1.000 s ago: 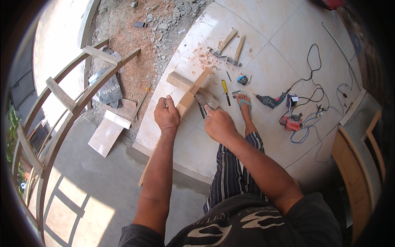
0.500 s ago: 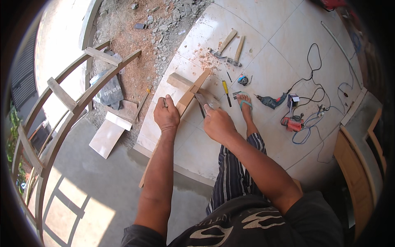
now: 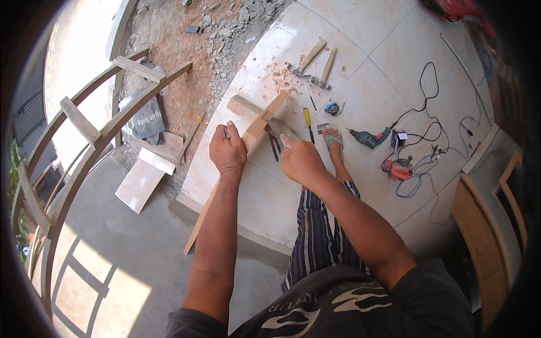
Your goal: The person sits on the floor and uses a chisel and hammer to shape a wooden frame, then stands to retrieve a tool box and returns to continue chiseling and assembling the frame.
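Observation:
A long wooden strip [image 3: 255,133] slants from the floor's step up across a short wooden block [image 3: 243,106] on the tiles. My left hand [image 3: 227,147] is closed around the strip's middle. Closed fingers of my right hand [image 3: 301,161] grip a tool whose flat metal blade [image 3: 280,128] is smeared by motion; its exact kind I cannot tell. The blade lies beside the strip, close to where it crosses the block. Just left of my right hand, a dark thin tool [image 3: 274,147] lies on the tiles. A yellow-handled screwdriver [image 3: 307,118] lies near my sandalled foot [image 3: 333,141].
Two hammers [image 3: 322,70] lie among wood chips beyond the block. A tape measure [image 3: 333,108], a corded drill [image 3: 369,138] and a red power tool [image 3: 399,168] with tangled cords are on the right. A curved wooden frame [image 3: 107,132] stands left, beside rubble [image 3: 225,34].
The whole view has shifted slightly. My right hand and its blade have moved a little against the strip; my left hand keeps its hold.

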